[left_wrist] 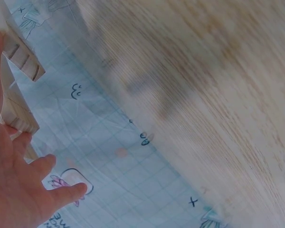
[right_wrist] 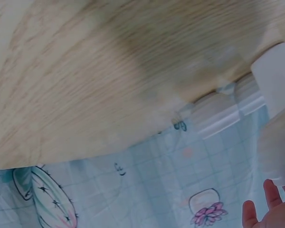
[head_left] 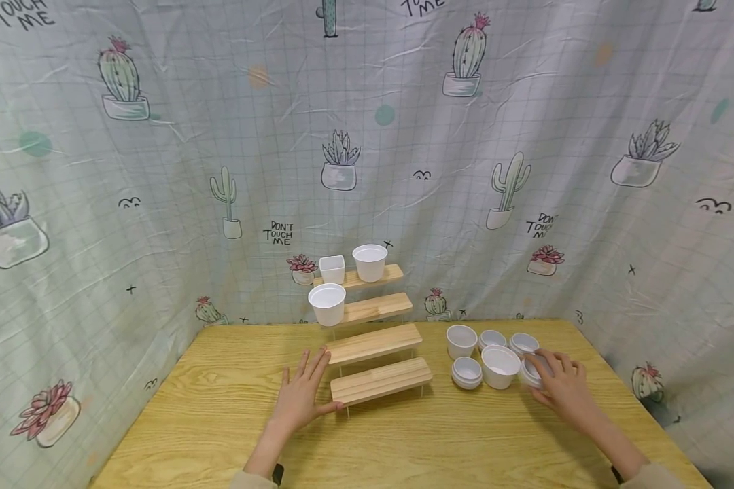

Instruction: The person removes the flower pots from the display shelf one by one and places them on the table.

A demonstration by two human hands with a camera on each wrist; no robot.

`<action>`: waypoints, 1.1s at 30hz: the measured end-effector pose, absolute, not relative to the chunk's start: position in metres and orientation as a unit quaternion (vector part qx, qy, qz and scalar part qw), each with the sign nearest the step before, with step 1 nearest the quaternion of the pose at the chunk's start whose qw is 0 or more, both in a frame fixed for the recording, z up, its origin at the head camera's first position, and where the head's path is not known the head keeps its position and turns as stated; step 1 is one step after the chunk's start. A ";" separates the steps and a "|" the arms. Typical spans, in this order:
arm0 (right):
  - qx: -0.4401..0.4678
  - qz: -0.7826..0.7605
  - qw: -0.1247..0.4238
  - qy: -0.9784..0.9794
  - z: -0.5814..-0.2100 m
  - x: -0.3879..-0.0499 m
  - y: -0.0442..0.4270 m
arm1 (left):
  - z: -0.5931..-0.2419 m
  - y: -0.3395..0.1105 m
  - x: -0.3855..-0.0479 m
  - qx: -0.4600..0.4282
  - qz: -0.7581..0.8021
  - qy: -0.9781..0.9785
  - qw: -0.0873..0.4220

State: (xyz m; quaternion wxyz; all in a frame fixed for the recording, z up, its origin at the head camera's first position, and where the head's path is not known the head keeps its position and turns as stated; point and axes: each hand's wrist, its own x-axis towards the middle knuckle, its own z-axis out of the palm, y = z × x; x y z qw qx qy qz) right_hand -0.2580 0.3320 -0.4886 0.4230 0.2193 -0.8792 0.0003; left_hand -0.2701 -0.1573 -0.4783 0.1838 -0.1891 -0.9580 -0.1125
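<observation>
A stepped wooden stand (head_left: 376,343) with several shelves carries a square white pot (head_left: 332,269) and a round white pot (head_left: 370,263) on its top shelf, and another round pot (head_left: 327,304) one step down. My left hand (head_left: 298,397) is beside its left end, fingers spread, the thumb touching the lowest shelf (head_left: 381,382); the left wrist view shows the hand (left_wrist: 19,185) against the shelf ends (left_wrist: 19,111). Right of the stand, my right hand (head_left: 564,387) grips a low white pot (head_left: 533,372), also seen in the right wrist view as a pale pot (right_wrist: 278,147) above the fingertips.
Beside the gripped pot are several white pots: a taller front one (head_left: 500,367), a low one (head_left: 467,373), and more behind, including a tall pot (head_left: 461,341). A cactus-print curtain (head_left: 367,136) surrounds the back and sides of the wooden table (head_left: 232,387).
</observation>
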 end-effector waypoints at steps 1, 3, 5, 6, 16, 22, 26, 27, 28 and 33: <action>0.218 0.001 0.424 -0.879 -0.490 -0.259 0.334 | -0.478 -0.157 -0.270 -0.189 -0.112 -0.958 0.184; 0.215 0.003 0.426 -0.879 -0.491 -0.260 0.337 | -0.478 -0.157 -0.271 -0.188 -0.110 -0.959 0.182; 0.210 0.003 0.423 -0.881 -0.493 -0.262 0.340 | -0.478 -0.157 -0.271 -0.187 -0.111 -0.960 0.178; 0.207 0.002 0.420 -0.883 -0.494 -0.263 0.342 | -0.478 -0.157 -0.271 -0.186 -0.111 -0.961 0.175; 0.209 -0.005 0.398 -0.893 -0.504 -0.275 0.352 | -0.475 -0.156 -0.270 -0.183 -0.111 -0.962 0.169; 0.217 -0.008 0.383 -0.898 -0.509 -0.281 0.354 | -0.475 -0.157 -0.270 -0.184 -0.113 -0.962 0.168; 0.204 -0.008 0.368 -0.907 -0.511 -0.285 0.352 | -0.475 -0.157 -0.271 -0.185 -0.114 -0.961 0.171; 0.200 -0.009 0.363 -0.910 -0.512 -0.286 0.351 | -0.475 -0.157 -0.271 -0.186 -0.115 -0.961 0.172; 0.197 -0.007 0.357 -0.913 -0.512 -0.287 0.350 | -0.475 -0.157 -0.271 -0.186 -0.115 -0.961 0.172; 0.191 -0.006 0.337 -0.922 -0.514 -0.288 0.347 | -0.477 -0.157 -0.272 -0.185 -0.110 -0.962 0.170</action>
